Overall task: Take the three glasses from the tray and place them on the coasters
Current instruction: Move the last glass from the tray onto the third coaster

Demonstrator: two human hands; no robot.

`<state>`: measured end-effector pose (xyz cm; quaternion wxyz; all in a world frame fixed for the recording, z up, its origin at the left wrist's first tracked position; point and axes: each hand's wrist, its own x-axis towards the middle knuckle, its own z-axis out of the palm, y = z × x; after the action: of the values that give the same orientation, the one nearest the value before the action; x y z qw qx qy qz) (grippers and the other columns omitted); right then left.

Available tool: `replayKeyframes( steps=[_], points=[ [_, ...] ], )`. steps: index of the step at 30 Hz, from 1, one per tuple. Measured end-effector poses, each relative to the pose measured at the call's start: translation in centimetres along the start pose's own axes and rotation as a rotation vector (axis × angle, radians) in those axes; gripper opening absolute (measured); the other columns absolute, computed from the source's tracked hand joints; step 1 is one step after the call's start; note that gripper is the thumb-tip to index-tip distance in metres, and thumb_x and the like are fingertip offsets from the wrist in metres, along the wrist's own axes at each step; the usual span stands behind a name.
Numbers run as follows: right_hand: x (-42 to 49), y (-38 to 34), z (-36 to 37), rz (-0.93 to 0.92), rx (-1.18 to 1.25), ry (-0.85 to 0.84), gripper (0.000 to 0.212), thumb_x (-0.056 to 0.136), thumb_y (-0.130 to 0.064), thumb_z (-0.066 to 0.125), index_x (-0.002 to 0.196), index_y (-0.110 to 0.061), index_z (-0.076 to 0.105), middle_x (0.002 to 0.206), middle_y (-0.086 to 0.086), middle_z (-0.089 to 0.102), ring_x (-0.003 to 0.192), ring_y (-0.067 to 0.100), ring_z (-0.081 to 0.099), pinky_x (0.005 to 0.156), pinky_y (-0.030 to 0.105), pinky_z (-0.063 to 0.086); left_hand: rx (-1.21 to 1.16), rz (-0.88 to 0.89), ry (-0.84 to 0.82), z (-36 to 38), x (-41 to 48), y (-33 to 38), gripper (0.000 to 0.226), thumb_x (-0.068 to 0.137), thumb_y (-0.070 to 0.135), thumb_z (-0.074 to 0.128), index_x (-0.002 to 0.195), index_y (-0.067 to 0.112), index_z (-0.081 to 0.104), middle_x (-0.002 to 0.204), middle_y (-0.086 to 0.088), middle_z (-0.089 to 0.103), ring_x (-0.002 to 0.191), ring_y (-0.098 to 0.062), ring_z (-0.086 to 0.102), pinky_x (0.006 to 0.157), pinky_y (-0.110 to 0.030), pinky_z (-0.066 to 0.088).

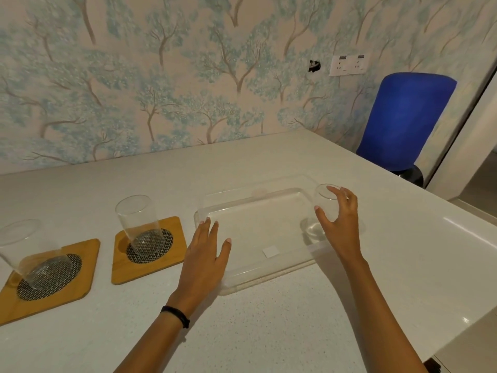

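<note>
A clear plastic tray (242,278) lies on the white counter. One clear glass (324,200) stands upright at the tray's right end, and my right hand (340,224) curls around its right side, fingers at the rim. My left hand (205,254) rests flat, fingers spread, on the tray's left edge and holds nothing. Left of the tray, a second glass (139,224) stands on a wooden coaster (174,254) with a dark mesh centre. A third glass (27,254) stands on another such coaster (86,267) at the far left. No third coaster is in view.
The counter (269,332) meets a wall with tree-patterned wallpaper at the back. Its right edge drops off diagonally. A blue chair (403,119) stands beyond the counter's far right corner. A small white sticker (270,250) lies on the tray's floor.
</note>
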<state>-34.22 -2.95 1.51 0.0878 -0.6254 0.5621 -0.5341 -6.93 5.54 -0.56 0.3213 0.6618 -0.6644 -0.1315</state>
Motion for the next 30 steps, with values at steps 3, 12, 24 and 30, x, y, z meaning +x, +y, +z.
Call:
replayKeyframes(
  steps=[3, 12, 24, 30],
  points=[
    [-0.2, 0.2, 0.2, 0.009, 0.002, -0.012, 0.054, 0.083, -0.022, 0.066, 0.131, -0.016, 0.044, 0.138, 0.012, 0.041, 0.125, 0.024, 0.044, 0.097, 0.023, 0.035, -0.008, -0.001, 0.005, 0.0, -0.1, 0.0, 0.058, 0.097, 0.040, 0.033, 0.148, 0.017, 0.015, 0.159, 0.001, 0.002, 0.145, -0.014, -0.002, 0.115, -0.030, 0.002],
    [-0.3, 0.4, 0.3, 0.036, 0.046, 0.057, 0.058, 0.077, -0.023, 0.073, 0.128, -0.021, 0.046, 0.131, 0.013, 0.046, 0.117, 0.028, 0.051, 0.096, 0.038, 0.047, -0.016, -0.004, 0.032, -0.1, -0.2, 0.2, 0.053, 0.098, 0.036, 0.035, 0.146, 0.017, 0.023, 0.159, -0.001, 0.008, 0.146, -0.016, 0.002, 0.113, -0.029, 0.003],
    [-1.3, -2.2, 0.5, -0.054, 0.158, 0.105, 0.056, 0.074, -0.019, 0.075, 0.124, -0.024, 0.050, 0.126, 0.010, 0.049, 0.113, 0.022, 0.052, 0.097, 0.039, 0.048, -0.171, 0.012, 0.040, -1.4, -1.2, 0.2, 0.064, 0.088, 0.053, 0.021, 0.140, 0.019, 0.037, 0.154, 0.003, 0.026, 0.143, -0.011, 0.015, 0.115, -0.029, 0.008],
    [-2.7, -7.4, 1.4, -0.180, 0.290, 0.073, 0.054, 0.075, -0.021, 0.075, 0.122, -0.030, 0.049, 0.122, -0.002, 0.048, 0.111, 0.011, 0.051, 0.094, 0.016, 0.043, -0.145, 0.035, 0.095, -3.8, -2.6, -1.2, 0.049, 0.093, 0.043, 0.025, 0.132, 0.024, 0.049, 0.142, -0.003, 0.046, 0.133, -0.020, 0.038, 0.112, -0.041, 0.031]
  ],
)
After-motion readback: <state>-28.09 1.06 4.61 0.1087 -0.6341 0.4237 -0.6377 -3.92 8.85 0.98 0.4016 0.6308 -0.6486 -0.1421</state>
